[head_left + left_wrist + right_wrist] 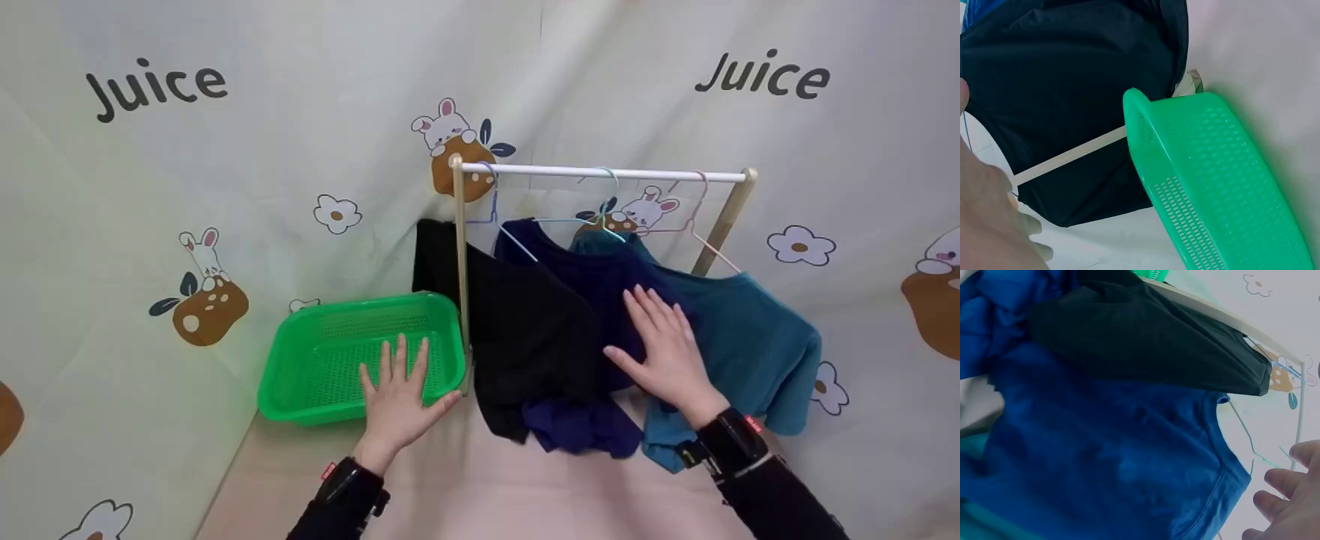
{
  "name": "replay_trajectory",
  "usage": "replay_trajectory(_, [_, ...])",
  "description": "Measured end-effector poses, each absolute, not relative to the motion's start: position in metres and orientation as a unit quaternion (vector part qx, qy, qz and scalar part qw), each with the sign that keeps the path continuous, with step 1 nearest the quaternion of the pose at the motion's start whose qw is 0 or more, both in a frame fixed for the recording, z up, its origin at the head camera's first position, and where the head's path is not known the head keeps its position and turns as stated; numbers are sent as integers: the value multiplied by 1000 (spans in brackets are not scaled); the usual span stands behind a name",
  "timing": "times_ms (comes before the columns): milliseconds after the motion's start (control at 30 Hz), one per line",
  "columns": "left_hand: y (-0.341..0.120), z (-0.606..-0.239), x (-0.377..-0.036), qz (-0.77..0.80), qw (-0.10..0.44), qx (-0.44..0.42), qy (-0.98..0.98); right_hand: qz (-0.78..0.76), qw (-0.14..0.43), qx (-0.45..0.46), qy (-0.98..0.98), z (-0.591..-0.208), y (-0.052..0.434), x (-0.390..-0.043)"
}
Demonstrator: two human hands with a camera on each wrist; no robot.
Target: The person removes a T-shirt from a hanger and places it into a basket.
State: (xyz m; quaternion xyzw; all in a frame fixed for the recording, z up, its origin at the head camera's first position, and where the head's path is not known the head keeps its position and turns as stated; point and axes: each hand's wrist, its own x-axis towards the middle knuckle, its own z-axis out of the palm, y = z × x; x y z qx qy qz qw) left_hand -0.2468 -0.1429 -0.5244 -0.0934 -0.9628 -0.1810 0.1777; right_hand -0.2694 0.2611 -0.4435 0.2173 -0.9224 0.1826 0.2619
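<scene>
Three shirts hang on thin wire hangers from the small wooden rack with a white rail (600, 173): a black shirt (525, 330) at the left end, a navy blue shirt (577, 285) in the middle and a teal shirt (742, 337) on the right, their hems spilling onto the pale pink tabletop (487, 487). My right hand (664, 349) lies flat with fingers spread where the navy and teal shirts overlap; it grips nothing. My left hand (397, 394) is open too, fingers straight and slightly apart, reaching over the near rim of the green perforated plastic basket (300, 375). That basket stands just left of the rack's wooden post (460, 270), close beside the black shirt, and I see nothing inside it. Behind everything hangs a pale cloth backdrop (300, 135) printed with rabbits, flowers and the word "Juice" at upper left and upper right. From my right wrist, the navy shirt's round neckline shows, with the black one lying across it.
</scene>
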Motion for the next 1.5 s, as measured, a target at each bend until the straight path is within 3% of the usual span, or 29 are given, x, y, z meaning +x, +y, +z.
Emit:
replay_trajectory(567, [-127, -558, -273, -186, 281, -108, -935, 228, 231, 211, -922, -425, 217, -314])
replay_trajectory(1033, [-110, -572, -271, -264, 274, -120, -917, 270, 174, 226, -919, -387, 172, -363])
replay_trajectory(1500, [-87, -581, -261, -321, 282, -117, -897, 297, 72, 232, -923, -371, 134, -391])
